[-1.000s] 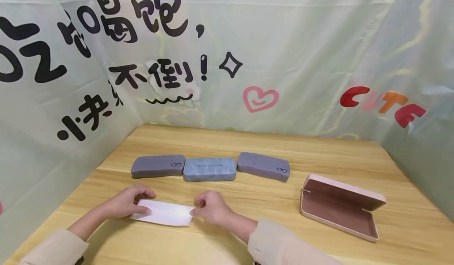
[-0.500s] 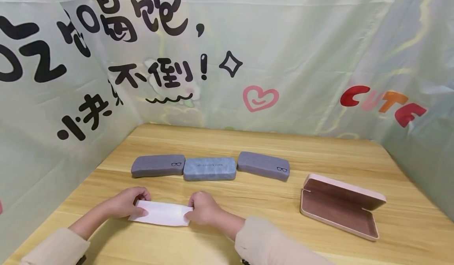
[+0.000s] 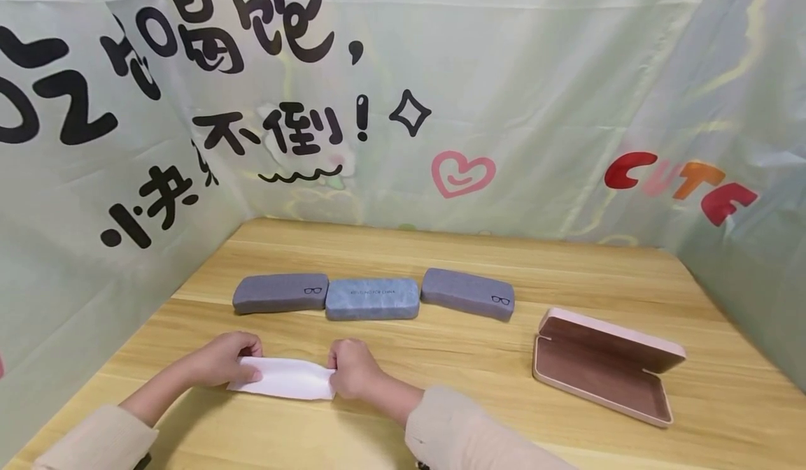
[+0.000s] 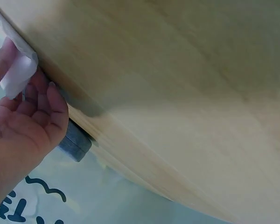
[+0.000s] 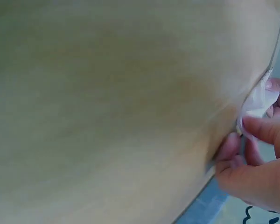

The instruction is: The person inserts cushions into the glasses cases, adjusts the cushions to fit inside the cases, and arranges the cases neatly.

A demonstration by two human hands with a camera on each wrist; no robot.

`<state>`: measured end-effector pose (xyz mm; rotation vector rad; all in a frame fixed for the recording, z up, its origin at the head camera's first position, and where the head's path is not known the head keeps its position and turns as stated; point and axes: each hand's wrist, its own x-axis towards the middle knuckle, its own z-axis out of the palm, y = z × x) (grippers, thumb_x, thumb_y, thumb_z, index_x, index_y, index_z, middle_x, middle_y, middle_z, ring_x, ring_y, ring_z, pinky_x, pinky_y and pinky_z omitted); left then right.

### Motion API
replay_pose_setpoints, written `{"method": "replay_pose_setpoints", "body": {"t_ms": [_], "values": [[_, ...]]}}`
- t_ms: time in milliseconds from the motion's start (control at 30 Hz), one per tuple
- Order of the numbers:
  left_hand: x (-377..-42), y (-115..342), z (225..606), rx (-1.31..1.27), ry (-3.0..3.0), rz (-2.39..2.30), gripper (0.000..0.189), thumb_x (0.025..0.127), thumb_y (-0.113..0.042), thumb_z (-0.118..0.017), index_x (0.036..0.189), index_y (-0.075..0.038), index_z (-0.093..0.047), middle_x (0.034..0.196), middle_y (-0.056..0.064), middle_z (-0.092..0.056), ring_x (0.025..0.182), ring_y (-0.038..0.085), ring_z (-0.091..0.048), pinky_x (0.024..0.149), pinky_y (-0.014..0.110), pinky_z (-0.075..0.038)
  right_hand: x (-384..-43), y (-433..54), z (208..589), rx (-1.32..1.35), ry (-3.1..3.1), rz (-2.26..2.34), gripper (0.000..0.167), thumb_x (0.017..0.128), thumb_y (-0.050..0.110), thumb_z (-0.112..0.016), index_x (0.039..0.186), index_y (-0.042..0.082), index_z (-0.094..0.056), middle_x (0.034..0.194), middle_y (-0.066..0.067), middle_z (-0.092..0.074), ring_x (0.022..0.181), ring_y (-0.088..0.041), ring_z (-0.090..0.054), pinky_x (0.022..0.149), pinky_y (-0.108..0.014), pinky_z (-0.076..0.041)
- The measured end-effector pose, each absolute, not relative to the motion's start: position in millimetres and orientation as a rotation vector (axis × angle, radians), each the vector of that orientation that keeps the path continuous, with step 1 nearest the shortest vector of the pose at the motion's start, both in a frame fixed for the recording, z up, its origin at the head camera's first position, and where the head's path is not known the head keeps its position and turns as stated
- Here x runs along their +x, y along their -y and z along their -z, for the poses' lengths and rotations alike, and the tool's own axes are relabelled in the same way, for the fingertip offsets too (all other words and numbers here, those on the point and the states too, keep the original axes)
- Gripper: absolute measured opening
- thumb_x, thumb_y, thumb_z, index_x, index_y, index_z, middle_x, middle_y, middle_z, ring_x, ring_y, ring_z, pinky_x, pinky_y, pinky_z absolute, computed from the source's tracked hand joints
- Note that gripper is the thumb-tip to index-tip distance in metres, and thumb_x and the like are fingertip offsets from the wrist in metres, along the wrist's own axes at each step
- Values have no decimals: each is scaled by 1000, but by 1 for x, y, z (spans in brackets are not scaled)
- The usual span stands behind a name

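A white folded strip (image 3: 286,379), soft-looking like tissue or cloth, lies low over the table at the front left. My left hand (image 3: 217,362) pinches its left end, thumb on top and fingers curled behind. My right hand (image 3: 359,371) grips the right end between thumb and fingers. In the left wrist view the strip (image 4: 21,70) hangs in a soft bend under the left thumb. The right wrist view has the strip (image 5: 256,102) stretching from the right thumb towards the other hand.
Behind the hands, a grey-purple glasses case (image 3: 280,294), a blue one (image 3: 371,300) and another grey-purple one (image 3: 467,294) stand in a row, shut. A pink glasses case (image 3: 604,375) with brown lining lies open at the right. Printed curtains (image 3: 535,92) enclose the wooden table (image 3: 441,386).
My right hand has moved left and taken firmer hold of the strip's right end. The strip has shifted slightly left and bowed a little. The glasses cases have not moved.
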<state>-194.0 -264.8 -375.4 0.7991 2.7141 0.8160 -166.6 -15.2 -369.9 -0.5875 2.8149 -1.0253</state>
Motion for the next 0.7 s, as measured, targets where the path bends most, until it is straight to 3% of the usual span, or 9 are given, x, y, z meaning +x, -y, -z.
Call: {"method": "replay_pose_setpoints", "body": {"t_ms": [233,467,700], "values": [[-193,258,374,782,-2722,-749,15,79,-16,-71,77,-8,-58,70,-6,-52,64,-1,-40,58,19,-35,-170,11,370,-529,-2751,1085,19,70,-16,-53,73,0,-62,68,-4,-59,63,-10,-45,56,-18,-41],[-194,249,372,833,-2690,-771,15,81,-17,-69,77,-8,-58,69,-7,-50,63,-1,-38,56,19,-33,-173,-4,372,-510,-2723,1148,24,71,-16,-52,55,1,-51,52,3,-35,51,-9,-28,46,-17,-24],[-195,244,372,841,-2665,-784,13,83,-13,-67,76,-7,-57,65,-8,-43,60,-1,-35,55,19,-30,-177,-21,367,-517,-2676,1220,7,78,-7,-58,73,-3,-58,62,0,-43,59,-10,-39,52,-18,-32]]}}
